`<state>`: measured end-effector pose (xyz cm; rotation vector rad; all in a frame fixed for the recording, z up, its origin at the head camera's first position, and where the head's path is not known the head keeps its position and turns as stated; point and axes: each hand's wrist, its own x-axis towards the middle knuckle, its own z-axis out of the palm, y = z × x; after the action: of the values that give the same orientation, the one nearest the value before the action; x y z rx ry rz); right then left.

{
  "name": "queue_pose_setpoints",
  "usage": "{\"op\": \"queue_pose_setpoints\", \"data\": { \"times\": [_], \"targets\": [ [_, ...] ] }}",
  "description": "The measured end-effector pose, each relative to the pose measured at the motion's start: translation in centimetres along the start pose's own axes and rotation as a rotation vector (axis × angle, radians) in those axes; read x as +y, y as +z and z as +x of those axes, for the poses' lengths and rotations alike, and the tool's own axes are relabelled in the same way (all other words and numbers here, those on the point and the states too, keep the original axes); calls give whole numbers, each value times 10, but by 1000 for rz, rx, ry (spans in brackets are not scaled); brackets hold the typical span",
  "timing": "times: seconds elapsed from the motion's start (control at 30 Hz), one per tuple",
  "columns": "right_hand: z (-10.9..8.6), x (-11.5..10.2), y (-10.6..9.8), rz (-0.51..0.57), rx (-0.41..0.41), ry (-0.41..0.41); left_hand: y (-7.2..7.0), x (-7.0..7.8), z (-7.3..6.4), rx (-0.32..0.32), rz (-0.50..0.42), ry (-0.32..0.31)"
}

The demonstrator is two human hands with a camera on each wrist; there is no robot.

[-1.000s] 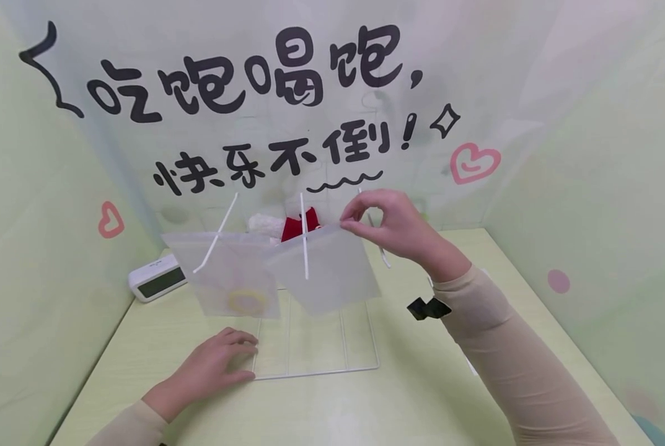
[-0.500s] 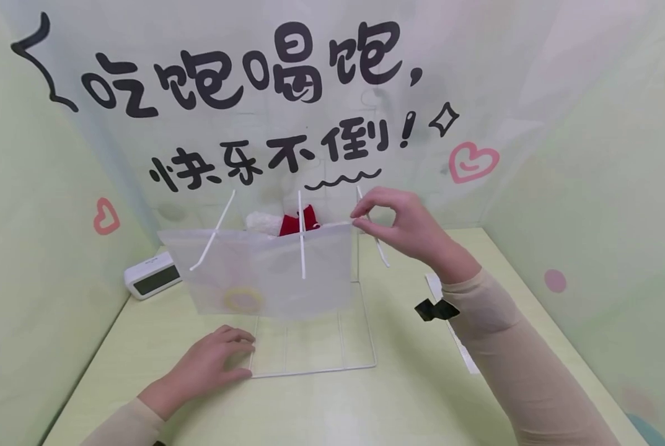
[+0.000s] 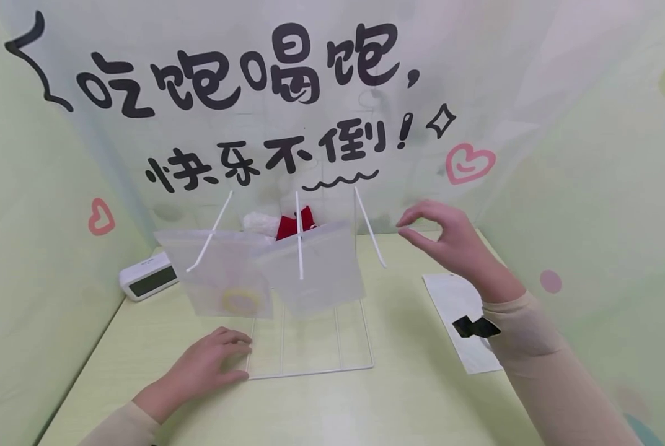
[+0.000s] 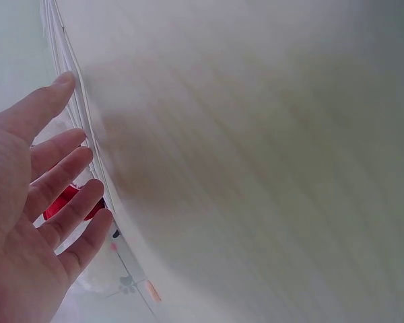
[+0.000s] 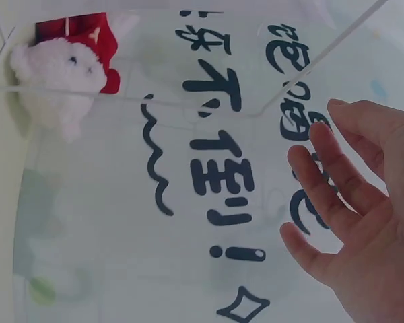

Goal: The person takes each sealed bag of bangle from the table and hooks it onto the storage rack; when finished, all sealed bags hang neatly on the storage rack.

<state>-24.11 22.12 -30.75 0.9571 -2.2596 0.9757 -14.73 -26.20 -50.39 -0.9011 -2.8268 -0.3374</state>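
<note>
A white wire rack (image 3: 310, 373) stands on the table, with three prongs slanting up in the head view. One frosted translucent bag (image 3: 237, 263) hangs on the left prong, showing a faint yellow ring. A second frosted bag (image 3: 329, 266) hangs tilted on the middle prong. The right prong (image 3: 370, 228) is bare. My left hand (image 3: 206, 359) rests at the left side of the rack's base, its fingers extended along the wire in the left wrist view. To the right of the prongs my right hand (image 3: 455, 241) hovers, fingers gently bent and holding nothing.
At the back wall sits a white plush toy (image 5: 54, 74) with red cloth. A white digital clock (image 3: 149, 275) stands at the back left. Flat white bags or sheets (image 3: 452, 310) lie on the table's right side. Printed walls enclose the table.
My right hand has let go of the second bag's corner and moved right, away from the rack. The bag swung straight, then tilted again. My left hand has stayed at the base.
</note>
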Motion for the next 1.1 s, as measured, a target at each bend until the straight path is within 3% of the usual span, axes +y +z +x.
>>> {"op": "queue_pose_setpoints", "data": {
  "times": [0.67, 1.1],
  "targets": [
    [-89, 95, -32, -199, -107, 268, -1, 2, -2, 2, -7, -3],
    [-128, 153, -42, -286, -204, 395, 0, 1, -1, 3, -7, 4]
  ]
}}
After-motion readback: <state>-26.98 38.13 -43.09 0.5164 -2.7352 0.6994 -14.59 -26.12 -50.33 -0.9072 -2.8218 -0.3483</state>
